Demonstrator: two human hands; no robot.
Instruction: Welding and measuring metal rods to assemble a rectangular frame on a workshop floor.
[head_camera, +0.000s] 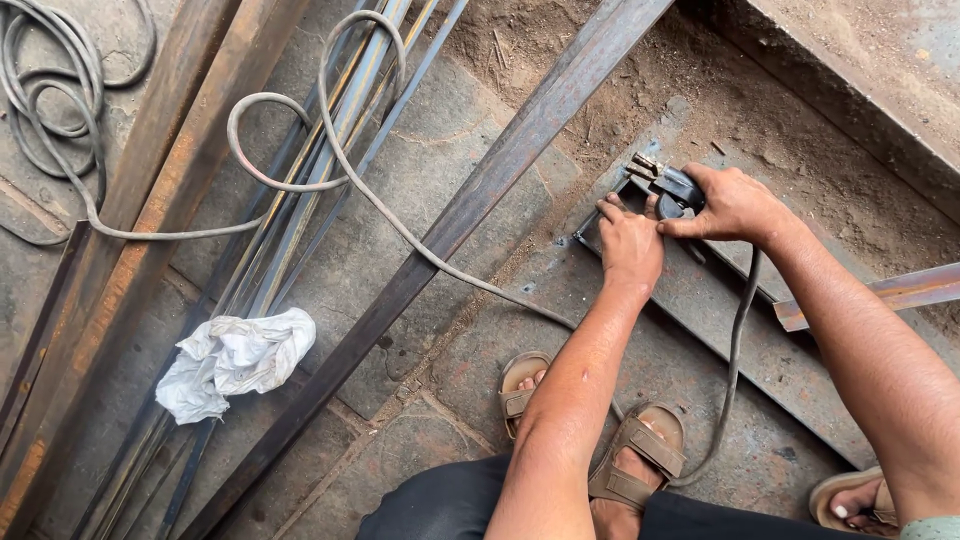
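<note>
right hand (735, 205) gripping welding holder (672, 187), left hand (630, 245) on steel frame (700, 300)

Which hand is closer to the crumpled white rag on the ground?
Left. The left hand rests on the dark metal piece, nearer the white rag. The right hand, holding the welding holder, is farther away.

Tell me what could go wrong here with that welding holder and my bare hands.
The bare left hand rests on the dark flat steel frame right beside the black clamp-style electrode holder gripped by the right hand: burns are possible. The grey cable trails past open brown sandals, so sparks or snagging seem likely.
</note>
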